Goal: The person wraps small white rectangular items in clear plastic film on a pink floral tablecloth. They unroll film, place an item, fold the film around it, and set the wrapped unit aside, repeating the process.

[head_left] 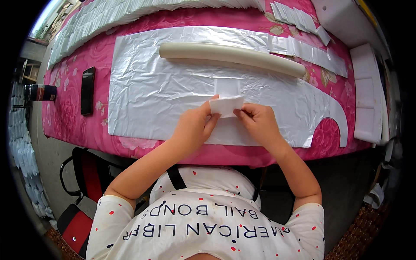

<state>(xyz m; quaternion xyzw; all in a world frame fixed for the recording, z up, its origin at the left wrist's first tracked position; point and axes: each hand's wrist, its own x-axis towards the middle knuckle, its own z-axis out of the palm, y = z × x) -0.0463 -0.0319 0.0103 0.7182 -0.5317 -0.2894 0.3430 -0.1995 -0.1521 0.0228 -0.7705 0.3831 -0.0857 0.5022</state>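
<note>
My left hand (196,123) and my right hand (261,121) hold a small white folded sheet (226,105) between them, above a silvery plastic sheet (145,91). The left thumb and fingers pinch its left end, while the right fingertips close on its right end. Just beyond it, a flat translucent white rectangle (227,86) lies on the silvery sheet, partly covered by the held piece. A long cream-coloured tube (229,56) rests across the sheet farther back.
A pink flowered cloth (65,108) covers the table. Long rows of white folded packets (130,15) line its far side. A black phone (88,91) and a dark jar (41,92) are at left. White foam blocks (367,95) stand at right; red-and-black chairs (89,173) are at lower left.
</note>
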